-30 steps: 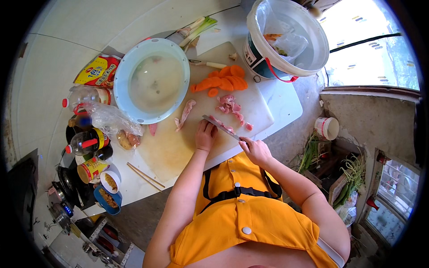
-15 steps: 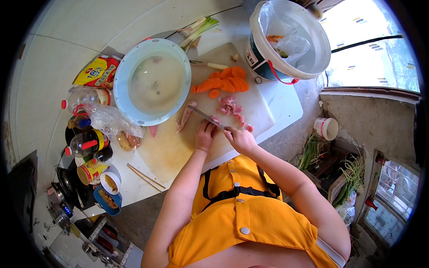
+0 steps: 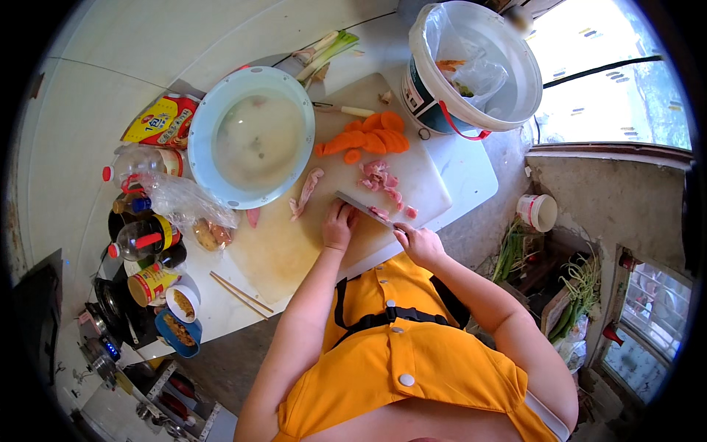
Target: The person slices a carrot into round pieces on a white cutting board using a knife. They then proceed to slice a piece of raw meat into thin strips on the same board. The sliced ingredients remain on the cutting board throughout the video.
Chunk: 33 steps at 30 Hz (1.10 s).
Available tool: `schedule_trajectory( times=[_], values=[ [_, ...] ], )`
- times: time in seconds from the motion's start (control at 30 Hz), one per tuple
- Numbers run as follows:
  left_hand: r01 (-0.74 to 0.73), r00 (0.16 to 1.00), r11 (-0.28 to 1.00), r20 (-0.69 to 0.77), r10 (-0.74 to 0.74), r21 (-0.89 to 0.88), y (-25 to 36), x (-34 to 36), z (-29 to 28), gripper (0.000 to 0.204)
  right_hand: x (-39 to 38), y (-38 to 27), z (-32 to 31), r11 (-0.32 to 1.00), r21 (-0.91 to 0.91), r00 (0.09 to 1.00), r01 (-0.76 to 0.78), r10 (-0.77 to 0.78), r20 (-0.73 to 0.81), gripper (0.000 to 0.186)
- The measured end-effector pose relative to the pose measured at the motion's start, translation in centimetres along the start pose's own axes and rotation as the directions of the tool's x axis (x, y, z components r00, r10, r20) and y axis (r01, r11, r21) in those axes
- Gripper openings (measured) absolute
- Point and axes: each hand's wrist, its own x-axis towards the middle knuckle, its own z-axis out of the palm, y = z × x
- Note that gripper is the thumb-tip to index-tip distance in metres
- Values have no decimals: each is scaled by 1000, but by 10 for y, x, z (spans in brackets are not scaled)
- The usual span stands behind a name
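Note:
My right hand [image 3: 421,247] is closed round the handle of a knife [image 3: 359,204], whose blade slants up and left across the cutting board [image 3: 423,180]. Beside the blade's left end, my left hand [image 3: 339,226] has its fingers bent down on a piece of raw meat, mostly hidden beneath them. Cut meat [image 3: 378,214] lies along the blade's far side. Beyond it is a small heap of pink meat pieces [image 3: 377,175], with orange carrot slices [image 3: 368,138] farther back. A longer meat strip [image 3: 306,193] rests to the left of the knife.
A pale blue basin [image 3: 200,147] of cloudy water stands at the board's left. A white bucket [image 3: 526,110] with a plastic bag is at the back right. Bottles [image 3: 136,239], a bowl [image 3: 183,302] and chopsticks [image 3: 241,295] occupy the left side. Spring onions [image 3: 324,55] lie behind.
My right hand and the knife have moved right and toward me, away from my left fingers. Cut meat now shows along the blade. My left hand stays nearly in place.

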Motion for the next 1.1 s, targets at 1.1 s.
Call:
schedule_trajectory(
  times=[1.1],
  values=[
    [-10, 998, 1000, 67, 10, 1, 3, 0, -10, 35, -14, -24, -10, 997, 80, 999, -19, 15, 50, 43]
  ],
)
